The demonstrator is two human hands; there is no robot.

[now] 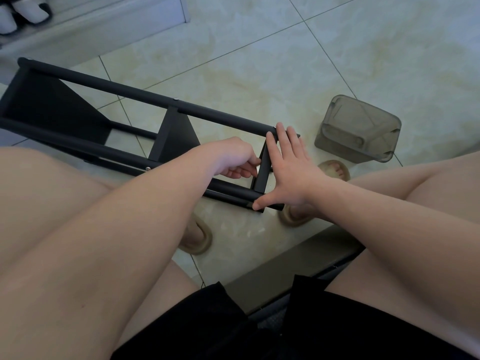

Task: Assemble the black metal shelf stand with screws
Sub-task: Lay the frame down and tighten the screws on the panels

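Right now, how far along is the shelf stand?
Done: far plate and middle plate sit between the tubes, screw head showing. In hand: left hand grips the end plate; right hand presses flat across it. Left: screws for that end; none visible.

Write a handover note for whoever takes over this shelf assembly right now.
Left hand: fingers curled at the inner face of the black metal end panel; grip unclear.
Right hand: open, flat on that panel's outer face, spanning both tube ends.
Black metal shelf stand lies sideways on the tiled floor, grey translucent plastic box beside it.
Done: two farther panels in, silver screw heads showing.
Left: screw down the end panel.
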